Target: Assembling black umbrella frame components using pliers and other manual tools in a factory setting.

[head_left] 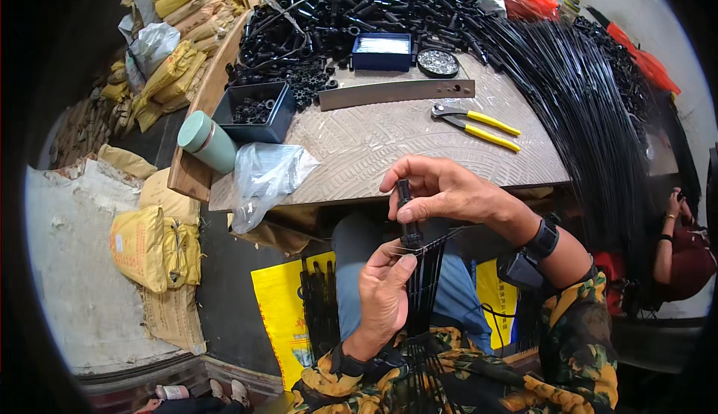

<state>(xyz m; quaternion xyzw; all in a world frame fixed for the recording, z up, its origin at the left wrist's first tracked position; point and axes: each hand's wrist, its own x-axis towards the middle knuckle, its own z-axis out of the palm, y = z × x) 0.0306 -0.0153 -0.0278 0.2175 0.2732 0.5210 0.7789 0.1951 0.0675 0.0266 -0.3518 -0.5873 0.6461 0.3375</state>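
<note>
Over my lap, my right hand (441, 193) is closed round the upper part of a black plastic tube that looks like an umbrella runner (410, 233). My left hand (384, 294) pinches its lower end, where thin black ribs (425, 279) meet it. Those ribs hang down in a bundle between my legs. A fine wire seems to stick out by my left fingertips; its exact path is too small to follow. On the table beyond my hands lie end-cutting pliers (479, 127) with yellow handles.
The table (351, 152) carries a heap of black tubes (366, 2), long black rods (576, 92), a metal strip (396, 94), a blue box (382, 52), a round dish (437, 63), a bin of small black parts (258, 111), a green flask (206, 142) and a plastic bag (269, 175). Another person (680, 257) sits at right.
</note>
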